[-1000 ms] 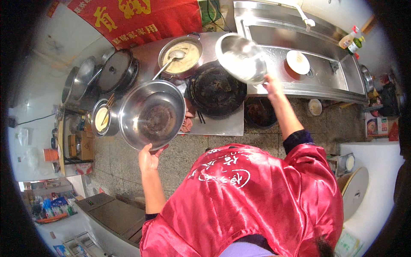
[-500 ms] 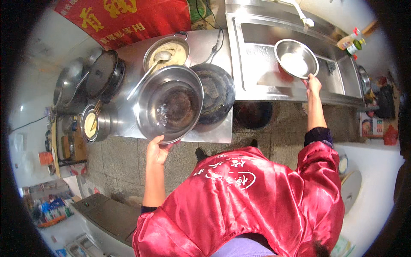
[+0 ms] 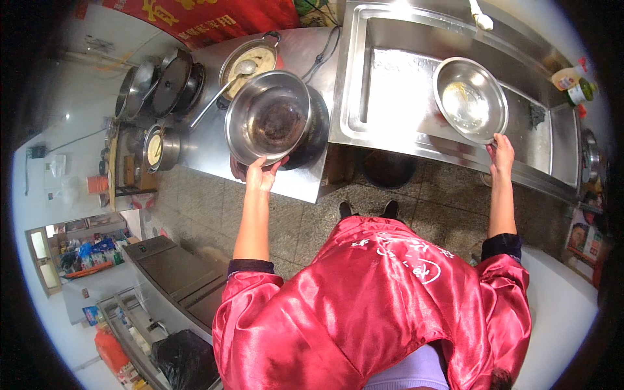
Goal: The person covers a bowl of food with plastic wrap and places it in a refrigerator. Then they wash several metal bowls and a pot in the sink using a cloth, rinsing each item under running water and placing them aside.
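My left hand [image 3: 262,175] grips the near rim of a large stainless steel basin [image 3: 246,133], thumb on the inside. The basin is tilted over the steel counter and shows a dark brownish patch at its bottom. It hides most of a dark round pan [image 3: 317,133] behind it. My right hand [image 3: 500,156] pinches the near rim of a smaller steel bowl [image 3: 463,107] held over the sink [image 3: 403,140]. A yellowish smear shows inside that bowl. Fingers under both rims are partly hidden.
A pot of pale batter [image 3: 263,58] with a ladle [image 3: 244,67] stands behind the basin. Pans [image 3: 174,81] lean at the far left beside a steel container [image 3: 170,148]. A faucet [image 3: 481,19] hangs over the sink; bottles [image 3: 572,84] stand at its right.
The whole view has shifted and turned. The basin has moved right and covers more of the dark pan. The small bowl has moved slightly right over the sink; both hands keep their grips.
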{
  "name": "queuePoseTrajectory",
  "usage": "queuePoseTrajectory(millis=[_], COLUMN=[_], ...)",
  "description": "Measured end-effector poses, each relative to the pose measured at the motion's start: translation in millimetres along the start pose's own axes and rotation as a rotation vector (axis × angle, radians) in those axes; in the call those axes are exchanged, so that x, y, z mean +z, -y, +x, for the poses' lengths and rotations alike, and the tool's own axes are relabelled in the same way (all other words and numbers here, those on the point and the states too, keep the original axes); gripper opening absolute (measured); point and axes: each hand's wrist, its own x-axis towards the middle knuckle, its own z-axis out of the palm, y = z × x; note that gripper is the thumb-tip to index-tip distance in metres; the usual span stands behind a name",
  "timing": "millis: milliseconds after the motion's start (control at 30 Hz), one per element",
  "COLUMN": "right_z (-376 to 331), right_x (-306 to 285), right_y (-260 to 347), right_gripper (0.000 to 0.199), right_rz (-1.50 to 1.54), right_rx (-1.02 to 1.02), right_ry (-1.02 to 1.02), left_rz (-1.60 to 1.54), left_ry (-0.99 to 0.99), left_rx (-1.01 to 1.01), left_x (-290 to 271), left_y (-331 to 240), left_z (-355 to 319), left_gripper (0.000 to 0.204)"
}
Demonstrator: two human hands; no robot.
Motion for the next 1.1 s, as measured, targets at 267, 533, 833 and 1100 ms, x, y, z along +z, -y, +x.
queuePoseTrajectory(millis=[267, 533, 833, 1100], right_z=[-16, -95, -184, -258], right_x=[-47, -65, -38, -24], right_y=[-14, -10, 8, -5], right_gripper=[0.010, 0.009, 0.003, 0.005], right_rz=[0.046, 0.111, 0.108, 0.143], right_rx=[0.008, -0.033, 0.010, 0.059], right_ry=[0.016, -0.151, -0.259, -0.547], left_rz=[0.133, 1.459, 1.811, 1.883], left_ry=[-0.210, -0.154, 0.181, 0.051], left_rx=[0.101, 1.626, 1.437, 1.346], left_x=[21, 130, 420, 515], left_y=[29, -27, -80, -124], left_z=[-22, -14, 230, 300], left_gripper=[0.077, 0.034, 0.040, 0.049])
